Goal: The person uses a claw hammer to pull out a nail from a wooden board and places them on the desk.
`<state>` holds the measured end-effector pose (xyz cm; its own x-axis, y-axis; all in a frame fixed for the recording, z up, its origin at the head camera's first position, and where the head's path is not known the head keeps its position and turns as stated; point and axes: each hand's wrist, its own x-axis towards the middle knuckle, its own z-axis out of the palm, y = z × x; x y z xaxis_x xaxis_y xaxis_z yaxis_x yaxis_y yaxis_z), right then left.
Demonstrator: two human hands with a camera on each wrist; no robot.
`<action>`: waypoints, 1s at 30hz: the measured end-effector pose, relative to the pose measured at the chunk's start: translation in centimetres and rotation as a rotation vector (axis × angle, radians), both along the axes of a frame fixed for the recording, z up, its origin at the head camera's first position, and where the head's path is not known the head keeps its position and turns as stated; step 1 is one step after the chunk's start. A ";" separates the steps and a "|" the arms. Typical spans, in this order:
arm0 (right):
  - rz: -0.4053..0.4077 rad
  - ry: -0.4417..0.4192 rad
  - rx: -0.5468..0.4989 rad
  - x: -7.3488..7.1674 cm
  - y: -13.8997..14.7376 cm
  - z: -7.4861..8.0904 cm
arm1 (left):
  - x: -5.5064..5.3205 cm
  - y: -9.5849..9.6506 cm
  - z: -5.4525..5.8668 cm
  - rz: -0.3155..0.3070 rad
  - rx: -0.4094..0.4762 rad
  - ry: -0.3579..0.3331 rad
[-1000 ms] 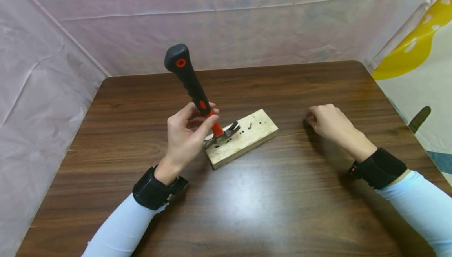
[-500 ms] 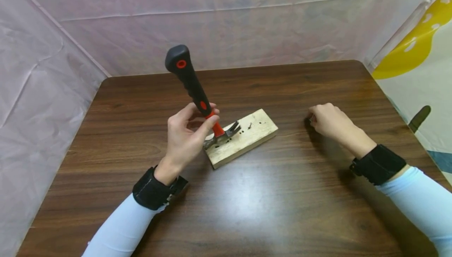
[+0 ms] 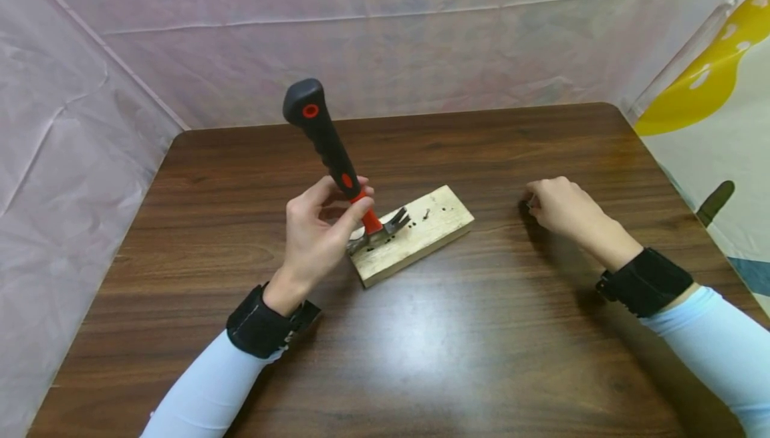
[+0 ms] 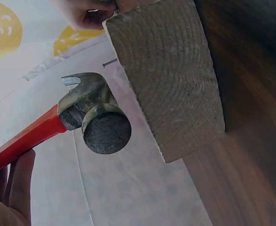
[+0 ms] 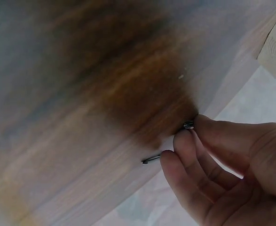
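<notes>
My left hand [image 3: 321,231] grips a claw hammer [image 3: 327,144] by its red neck, the black handle leaning up and away. The hammer's head [image 4: 98,110] is over the left end of a pale wooden block [image 3: 415,234], and in the left wrist view a gap shows between them. A nail [image 4: 110,62] sticks up from the block's top, which also has several dark holes. To the right, my right hand [image 3: 562,207] is low at the table, pinching a small dark nail [image 5: 188,125] between thumb and fingers. Another nail [image 5: 151,159] lies at a fingertip.
The brown wood-grain table [image 3: 421,344] has its far edge against a pale sheet [image 3: 391,57]. A yellow-patterned cloth [image 3: 700,83] hangs beyond the right edge. Black bands [image 3: 646,284] wrap both wrists.
The hammer's handle has tipped very slightly to the right and down. My right hand's fingers have shifted a little at the table; the block has stayed in place.
</notes>
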<state>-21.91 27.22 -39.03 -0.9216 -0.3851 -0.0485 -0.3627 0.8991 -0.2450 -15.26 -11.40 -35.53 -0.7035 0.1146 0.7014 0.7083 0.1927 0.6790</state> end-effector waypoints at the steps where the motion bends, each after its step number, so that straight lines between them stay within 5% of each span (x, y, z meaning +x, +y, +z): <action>1: -0.002 0.003 0.002 0.0 0.0 0.0 | 0.0 0.0 0.0 0.000 0.001 0.000; 14: 0.018 0.019 0.079 0.4 -0.7 0.5 | -0.1 -0.1 0.0 0.026 -0.002 -0.022; 21: 0.029 0.096 0.023 1.0 -2.2 0.5 | -0.2 -0.2 -0.2 0.035 -0.003 -0.032; 30: 0.136 0.206 -0.100 1.9 -4.3 0.7 | -0.1 -0.1 -0.1 0.038 -0.014 -0.027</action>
